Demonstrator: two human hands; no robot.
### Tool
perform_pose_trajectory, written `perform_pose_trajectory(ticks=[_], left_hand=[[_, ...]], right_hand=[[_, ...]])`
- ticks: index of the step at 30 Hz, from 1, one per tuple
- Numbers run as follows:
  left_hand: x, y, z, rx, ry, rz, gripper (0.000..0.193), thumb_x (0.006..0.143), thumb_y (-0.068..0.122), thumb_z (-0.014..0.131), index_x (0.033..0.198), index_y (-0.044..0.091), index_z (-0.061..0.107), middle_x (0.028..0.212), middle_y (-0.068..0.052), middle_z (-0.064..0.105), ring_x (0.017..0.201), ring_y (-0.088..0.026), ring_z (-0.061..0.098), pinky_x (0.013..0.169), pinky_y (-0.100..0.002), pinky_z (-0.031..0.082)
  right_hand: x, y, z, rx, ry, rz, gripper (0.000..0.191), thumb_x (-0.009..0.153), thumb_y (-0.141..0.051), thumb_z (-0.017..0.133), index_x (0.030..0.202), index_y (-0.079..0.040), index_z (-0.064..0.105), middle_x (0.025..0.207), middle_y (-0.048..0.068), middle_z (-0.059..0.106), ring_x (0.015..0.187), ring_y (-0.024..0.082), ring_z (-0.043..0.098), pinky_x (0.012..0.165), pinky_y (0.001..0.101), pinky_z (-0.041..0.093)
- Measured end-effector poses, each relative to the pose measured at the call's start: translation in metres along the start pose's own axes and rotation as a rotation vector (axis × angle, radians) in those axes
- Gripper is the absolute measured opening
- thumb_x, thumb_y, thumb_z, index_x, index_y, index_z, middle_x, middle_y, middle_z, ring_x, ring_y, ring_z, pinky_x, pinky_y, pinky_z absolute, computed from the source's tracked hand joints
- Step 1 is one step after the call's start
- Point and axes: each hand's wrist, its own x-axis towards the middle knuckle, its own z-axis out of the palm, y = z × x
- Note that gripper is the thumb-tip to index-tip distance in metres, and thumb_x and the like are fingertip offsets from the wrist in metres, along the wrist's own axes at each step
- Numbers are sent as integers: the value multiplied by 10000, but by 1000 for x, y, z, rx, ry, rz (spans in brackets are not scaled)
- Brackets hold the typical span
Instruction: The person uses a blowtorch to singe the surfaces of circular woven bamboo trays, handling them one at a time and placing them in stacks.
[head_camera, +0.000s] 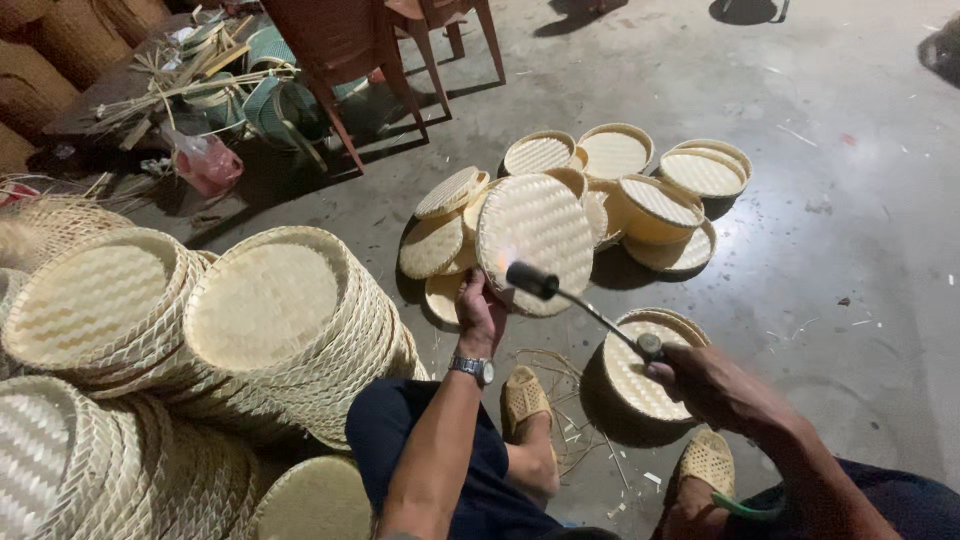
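Left hand (480, 315) fingers clamp woven tray (535, 240) at its 7 o'clock rim; right hand (715, 385) fingers wrap torch (585, 310). Tray seems light, stiff, scorchable: rim grip suits.

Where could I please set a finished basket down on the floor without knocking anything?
Bare concrete floor lies right of the scattered lids and beyond the right hand holding the torch. It is crowded left: stacked trays press against the left hand with its round lid.
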Motion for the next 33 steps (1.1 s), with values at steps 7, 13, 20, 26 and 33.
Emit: perform_pose_trajectory(ticks=[7, 13, 20, 26, 33], left_hand=[[8, 10, -12, 17, 213, 92, 369, 1064, 255, 511, 1317, -3, 586, 1238, -135, 614, 1153, -296, 566, 1043, -470, 457], [12, 25, -18, -194, 249, 148, 390, 1037, 168, 483, 1363, -24, 577, 1387, -122, 612, 1268, -260, 566, 1154, -415, 433], [15, 36, -27, -304, 191, 135, 401, 1065, 193, 455, 1411, 21, 559, 1424, -103, 590, 1304, -253, 545, 1167, -417, 411], [16, 33, -37, -345, 213, 111, 427, 1072, 226, 415, 1418, 14, 549, 1431, -110, 593, 1304, -259, 548, 1163, -423, 412], [19, 43, -38, -282, 239, 132, 439, 1050, 219, 450, 1425, 9, 537, 1435, -129, 581, 1313, -293, 540, 1158, -455, 416]], right_hand=[[-7, 5, 7, 1, -66, 106, 449, 1029, -533, 465, 1193, -160, 654, 754, 45, 618, 610, 178, 578, 537, 357, 525], [-5, 15, 8, -33, 6, 73, 477, 994, -481, 448, 1174, -120, 703, 791, 39, 647, 611, 165, 603, 523, 348, 527], [2, 41, 7, 160, 27, 156, 475, 1035, -465, 434, 1319, -186, 692, 742, 78, 653, 575, 204, 488, 502, 372, 456], [-1, 48, 10, 95, -59, 61, 478, 1020, -471, 433, 1315, -165, 651, 753, 35, 619, 582, 138, 552, 475, 309, 532], [-4, 43, -8, 111, 50, 132, 418, 1021, -501, 453, 1161, -162, 654, 693, 60, 584, 537, 183, 507, 455, 341, 478]])
